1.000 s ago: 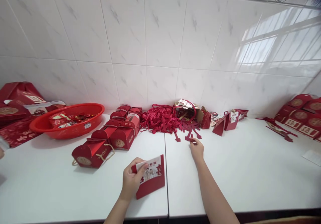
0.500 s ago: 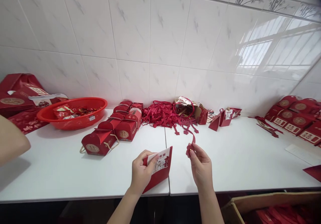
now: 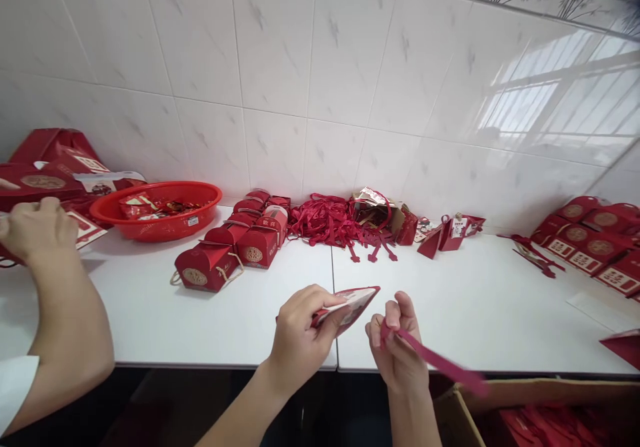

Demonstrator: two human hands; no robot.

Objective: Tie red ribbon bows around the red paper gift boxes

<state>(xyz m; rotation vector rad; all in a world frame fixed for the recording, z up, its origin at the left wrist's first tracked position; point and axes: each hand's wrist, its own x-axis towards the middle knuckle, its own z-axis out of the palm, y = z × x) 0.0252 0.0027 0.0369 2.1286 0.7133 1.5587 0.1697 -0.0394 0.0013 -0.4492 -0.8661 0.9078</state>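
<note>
My left hand (image 3: 300, 333) is closed on a flat red gift box (image 3: 350, 303) with a white picture panel, tilted nearly edge-on above the front edge of the white table (image 3: 210, 313). My right hand (image 3: 395, 343) pinches one end of a red paper handle strip (image 3: 435, 360), which runs down and to the right from my fingers. The two hands are close together. Behind them lies a heap of red strips (image 3: 330, 223) against the tiled wall.
Several assembled red boxes (image 3: 235, 250) stand left of the heap, beside a red basin (image 3: 160, 210) of sweets. Another person's arm (image 3: 55, 300) reaches in at the left. More red boxes (image 3: 590, 240) sit far right. An open carton (image 3: 530, 410) is below the table edge.
My right hand picked a red strip from the heap and drew it back to the table's front edge. My left hand tilted the flat box nearly flat. Another person's arm came in at left.
</note>
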